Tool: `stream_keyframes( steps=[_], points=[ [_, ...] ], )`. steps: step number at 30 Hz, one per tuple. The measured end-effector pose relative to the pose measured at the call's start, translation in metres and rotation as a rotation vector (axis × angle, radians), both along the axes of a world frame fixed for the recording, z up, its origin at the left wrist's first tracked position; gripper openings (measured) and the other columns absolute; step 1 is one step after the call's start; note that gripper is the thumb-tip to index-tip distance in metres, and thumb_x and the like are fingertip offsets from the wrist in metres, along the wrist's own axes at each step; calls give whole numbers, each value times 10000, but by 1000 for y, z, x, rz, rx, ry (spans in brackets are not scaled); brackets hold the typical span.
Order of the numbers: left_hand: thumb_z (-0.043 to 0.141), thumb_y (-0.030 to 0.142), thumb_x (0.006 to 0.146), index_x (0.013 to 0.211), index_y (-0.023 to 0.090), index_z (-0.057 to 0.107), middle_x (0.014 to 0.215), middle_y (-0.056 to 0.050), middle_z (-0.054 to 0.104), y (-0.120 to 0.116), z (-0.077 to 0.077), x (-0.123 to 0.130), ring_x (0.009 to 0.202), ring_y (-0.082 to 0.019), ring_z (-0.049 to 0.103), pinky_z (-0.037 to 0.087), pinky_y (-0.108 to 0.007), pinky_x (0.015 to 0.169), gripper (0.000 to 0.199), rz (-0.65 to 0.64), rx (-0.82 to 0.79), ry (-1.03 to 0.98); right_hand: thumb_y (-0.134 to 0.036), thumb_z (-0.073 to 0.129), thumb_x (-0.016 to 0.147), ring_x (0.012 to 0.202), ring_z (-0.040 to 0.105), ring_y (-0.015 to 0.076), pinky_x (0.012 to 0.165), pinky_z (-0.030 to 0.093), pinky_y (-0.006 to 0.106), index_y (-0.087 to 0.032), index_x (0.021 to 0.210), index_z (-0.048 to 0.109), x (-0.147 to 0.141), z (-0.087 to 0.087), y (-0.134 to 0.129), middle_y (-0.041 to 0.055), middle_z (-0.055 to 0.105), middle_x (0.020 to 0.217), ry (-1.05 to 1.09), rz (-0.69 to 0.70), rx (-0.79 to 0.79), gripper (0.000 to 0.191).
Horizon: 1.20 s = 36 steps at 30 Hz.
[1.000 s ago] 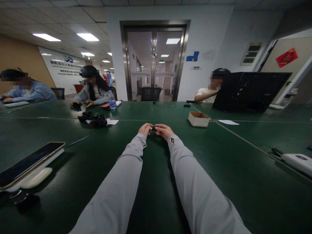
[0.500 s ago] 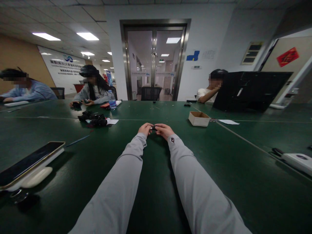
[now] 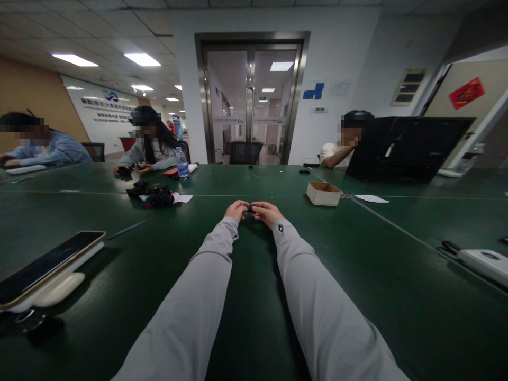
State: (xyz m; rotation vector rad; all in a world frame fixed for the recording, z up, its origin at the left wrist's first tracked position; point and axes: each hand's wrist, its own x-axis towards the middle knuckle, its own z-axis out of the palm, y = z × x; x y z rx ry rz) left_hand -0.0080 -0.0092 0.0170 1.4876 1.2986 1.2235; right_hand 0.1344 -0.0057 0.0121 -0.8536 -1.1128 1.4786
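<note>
Both arms, in light grey sleeves, reach forward over the dark green table (image 3: 254, 296). My left hand (image 3: 237, 210) and my right hand (image 3: 268, 212) meet in the middle, fingertips closed on a small dark object (image 3: 250, 208) between them. A shiny bit shows at its left end by the left fingers. The fingers cover most of it, and it is too small to tell its kind. The hands are held just above the tabletop.
A phone (image 3: 51, 264) on a white support lies at left, by a pale rounded object (image 3: 59, 290). Black gear (image 3: 153, 193), a water bottle (image 3: 182, 163), an open box (image 3: 323, 193), a monitor (image 3: 410, 148) and a white device (image 3: 486, 263) stand around. Several people sit across the table.
Almost nothing differs. Both hands stay in the same place, still closed on the small dark object; the view has shifted very slightly.
</note>
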Motion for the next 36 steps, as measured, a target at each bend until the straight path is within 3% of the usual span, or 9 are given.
stream_keyframes(
  steps=[12,21,28,36],
  points=[
    [381,285,758,818,160,605,418,44,445,10,-11,-3,362,-74,380,298,-180,389,264,2,84,63,-37,627,670,470,557,79,428,479,140,-123,807,622,0,1,0,17,612,573,-14,4,8,162],
    [357,384,784,803,156,606,381,42,416,5,-7,-3,375,-80,395,304,-187,422,339,12,95,102,-43,631,672,482,564,80,441,487,144,-127,818,619,1,1,-1,19,620,595,-4,12,0,169],
    [399,196,685,832,147,583,389,49,437,2,-3,-1,346,-70,358,292,-171,391,241,-38,11,-24,-62,659,660,487,559,79,438,485,151,-134,801,625,0,2,-2,16,614,603,-13,1,4,162],
    [366,211,716,823,142,579,361,53,410,5,-4,-1,333,-76,350,273,-178,376,248,-24,10,-41,-73,682,632,445,529,68,398,445,142,-123,827,607,1,-1,-1,0,597,573,-59,50,47,215]
  ],
)
